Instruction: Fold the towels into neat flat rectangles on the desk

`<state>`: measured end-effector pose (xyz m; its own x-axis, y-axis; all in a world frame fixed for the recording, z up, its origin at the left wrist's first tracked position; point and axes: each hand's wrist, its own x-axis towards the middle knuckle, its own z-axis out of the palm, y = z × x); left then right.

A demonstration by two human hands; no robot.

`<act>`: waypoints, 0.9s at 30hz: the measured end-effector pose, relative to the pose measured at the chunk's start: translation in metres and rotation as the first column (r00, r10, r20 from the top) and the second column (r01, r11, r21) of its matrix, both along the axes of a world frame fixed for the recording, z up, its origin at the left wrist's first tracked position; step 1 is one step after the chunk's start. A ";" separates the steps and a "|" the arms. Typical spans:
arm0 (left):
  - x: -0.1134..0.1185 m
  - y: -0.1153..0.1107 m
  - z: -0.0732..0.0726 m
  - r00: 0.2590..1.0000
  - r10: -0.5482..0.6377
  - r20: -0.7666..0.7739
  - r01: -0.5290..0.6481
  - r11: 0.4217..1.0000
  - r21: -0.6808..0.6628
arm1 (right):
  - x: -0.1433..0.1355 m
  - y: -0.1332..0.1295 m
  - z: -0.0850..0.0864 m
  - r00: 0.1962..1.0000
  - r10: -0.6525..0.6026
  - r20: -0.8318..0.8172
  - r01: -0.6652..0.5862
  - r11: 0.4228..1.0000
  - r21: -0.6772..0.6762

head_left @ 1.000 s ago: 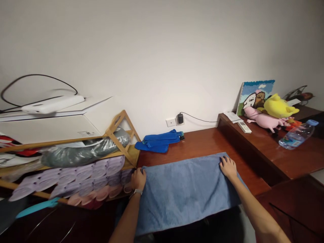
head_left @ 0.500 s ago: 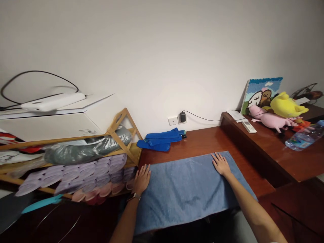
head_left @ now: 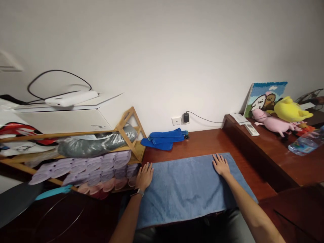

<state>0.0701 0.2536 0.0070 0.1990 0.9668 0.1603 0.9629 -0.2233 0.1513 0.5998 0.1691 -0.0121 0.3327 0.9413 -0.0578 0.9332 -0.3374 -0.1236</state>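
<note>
A blue-grey towel (head_left: 182, 189) lies spread over the brown wooden table (head_left: 202, 141), with a few soft wrinkles and its near edge at the table's front. My left hand (head_left: 144, 177) rests flat on the towel's far left corner, fingers stretched out; a watch is on that wrist. Near the far right corner my right hand (head_left: 221, 165) lies flat on the cloth with its fingers spread. Neither hand grips anything. Behind the towel, against the wall, sits a bundle of bright blue cloth (head_left: 164, 138).
At left a wooden rack (head_left: 131, 135) holds purple and pink slippers (head_left: 106, 165), a wrapped grey item and a white box (head_left: 76, 118). On the raised right surface are a remote (head_left: 251, 130), plush toys (head_left: 273, 123) and a plastic bottle (head_left: 303, 143). A black plug (head_left: 186, 117) sits in the wall socket.
The view has shifted slightly to the left, so most things appear a little further right. Both hands stay flat on the towel at about the same places.
</note>
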 end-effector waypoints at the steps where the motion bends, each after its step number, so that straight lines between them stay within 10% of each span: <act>1: 0.008 0.002 0.002 1.000 -0.009 -0.005 0.009 1.000 0.025 | -0.009 0.002 0.005 1.000 0.005 0.007 -0.005 1.000 0.030; 8: 0.146 -0.003 0.005 0.891 -0.444 0.094 0.445 0.896 0.013 | -0.121 0.013 0.037 0.932 0.354 -0.080 -0.333 0.922 0.199; 12: 0.185 -0.009 -0.008 0.880 -0.463 0.103 0.468 0.883 -0.026 | -0.138 0.012 0.039 0.923 0.372 -0.099 -0.338 0.906 0.255; 22: 0.038 0.014 -0.019 0.995 -0.082 -0.055 0.082 0.997 -0.012 | 0.032 -0.001 0.008 0.996 -0.053 -0.073 0.053 0.999 0.002; 27: 0.016 0.015 -0.029 0.993 -0.017 -0.115 0.020 0.999 0.025 | 0.072 -0.009 -0.016 0.990 -0.140 -0.032 0.139 0.990 -0.014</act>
<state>0.0861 0.2682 -0.0225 0.2352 0.9587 0.1601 0.9693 -0.2435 0.0341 0.6713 0.1597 -0.0280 0.4583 0.8850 -0.0817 0.8724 -0.4656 -0.1488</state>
